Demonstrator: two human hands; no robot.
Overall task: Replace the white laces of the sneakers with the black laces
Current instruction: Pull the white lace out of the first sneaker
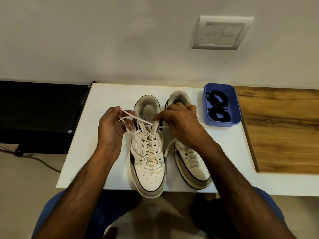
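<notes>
Grip: we are pinching one white lace (pixel 138 119) end in our left hand (pixel 112 128); our right hand (pixel 179 123) is curling round the other end, forefinger pointing at the top eyelets.
Sneaker: the left sneaker (pixel 148 152) is sitting fully laced beside its mate (pixel 188 152) on the white table (pixel 107 94).
Risk: we are risking dragging the shoe off the near edge, since its toe is overhanging.
Black laces: they are waiting coiled in the blue tray (pixel 222 121), well apart.

Home room, plain wall with switch panel (pixel 221 33), white table (pixel 110 100), wooden desktop (pixel 283 128)
</notes>
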